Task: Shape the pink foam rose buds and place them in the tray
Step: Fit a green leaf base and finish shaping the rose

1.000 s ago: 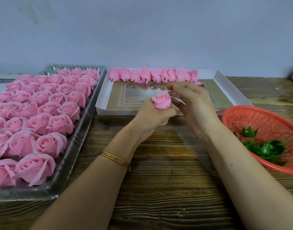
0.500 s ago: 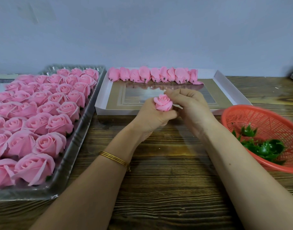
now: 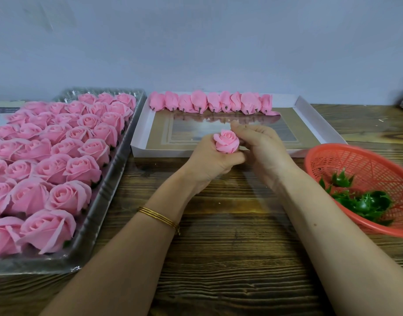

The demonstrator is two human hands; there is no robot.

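The left hand (image 3: pixel 209 164) grips a bud (image 3: pixel 226 144). The right hand (image 3: pixel 263 148) curls beside it. I cannot tell what it holds.

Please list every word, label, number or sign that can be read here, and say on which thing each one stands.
None can be read.
white box: a printed framed design on its floor, no letters visible.
flat sheet behind the clear tray: a dark band, too blurred to read.
red basket, rose bud: no marking visible.
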